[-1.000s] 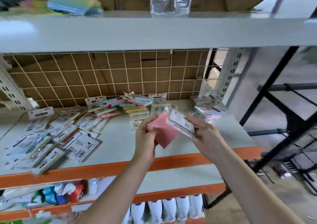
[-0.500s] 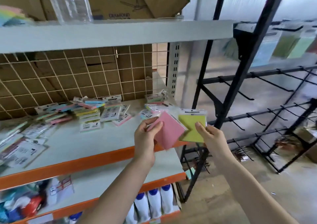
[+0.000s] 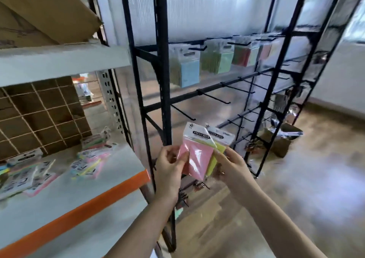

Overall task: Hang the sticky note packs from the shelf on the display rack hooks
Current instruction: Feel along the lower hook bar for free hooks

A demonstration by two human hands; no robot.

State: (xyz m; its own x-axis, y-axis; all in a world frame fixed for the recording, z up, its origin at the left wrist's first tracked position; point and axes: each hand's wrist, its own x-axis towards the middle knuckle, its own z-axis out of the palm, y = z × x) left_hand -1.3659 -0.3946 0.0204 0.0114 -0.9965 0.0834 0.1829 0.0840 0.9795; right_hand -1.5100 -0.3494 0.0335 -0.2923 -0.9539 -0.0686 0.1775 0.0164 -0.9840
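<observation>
fingers (image 3: 182,158) of the left hand (image 3: 169,168) pinch the left edge of a pink pack (image 3: 194,155); the right hand (image 3: 230,167) grips a yellow pack (image 3: 216,155) tucked just behind it, the two overlapping. both are held in the air in front of the black rack (image 3: 164,60), off the shelf's (image 3: 110,184) right end, below the bare hooks (image 3: 214,97). step judged: carrying to the rack. next, one pack's header hole must be lined up with a hook tip. more packs (image 3: 89,162) lie on the shelf.

Hands (image 3: 199,168) – pink pack (image 3: 194,157); rack (image 3: 164,80)
</observation>
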